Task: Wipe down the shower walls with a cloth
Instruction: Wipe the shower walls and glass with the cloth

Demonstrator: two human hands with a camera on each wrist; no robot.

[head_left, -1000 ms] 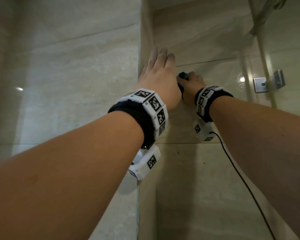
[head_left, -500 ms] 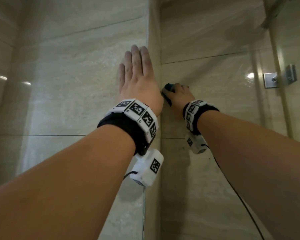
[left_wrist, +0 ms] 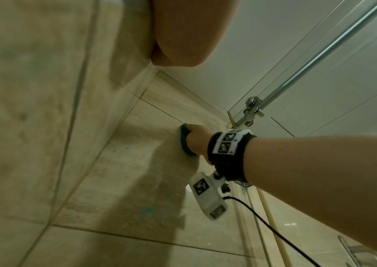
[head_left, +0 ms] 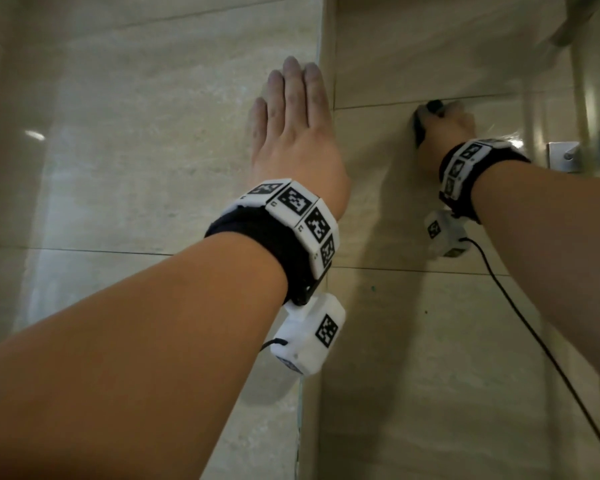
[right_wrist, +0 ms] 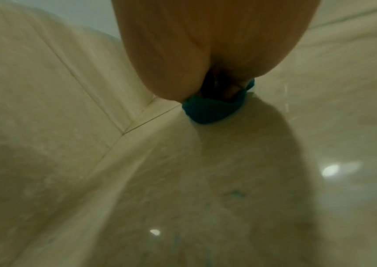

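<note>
A small dark teal cloth (right_wrist: 210, 112) is bunched under my right hand (head_left: 445, 128), which grips it and presses it against the beige tiled shower wall (head_left: 430, 341) just below a grout line. In the left wrist view the cloth (left_wrist: 184, 142) shows as a teal edge at the left of that hand (left_wrist: 195, 140). My left hand (head_left: 291, 133) lies flat with straight fingers on the other tiled wall (head_left: 136, 150), beside the inner corner.
A glass shower panel (left_wrist: 331, 81) with a metal rail (left_wrist: 320, 52) and a chrome bracket (head_left: 563, 155) stands at the right. A black cable (head_left: 534, 341) hangs from my right wrist camera. Small teal specks mark the tile below the cloth.
My right hand has slid the cloth to the right and slightly up, away from the corner. My left hand moved from the corner onto the left wall and stays flat.
</note>
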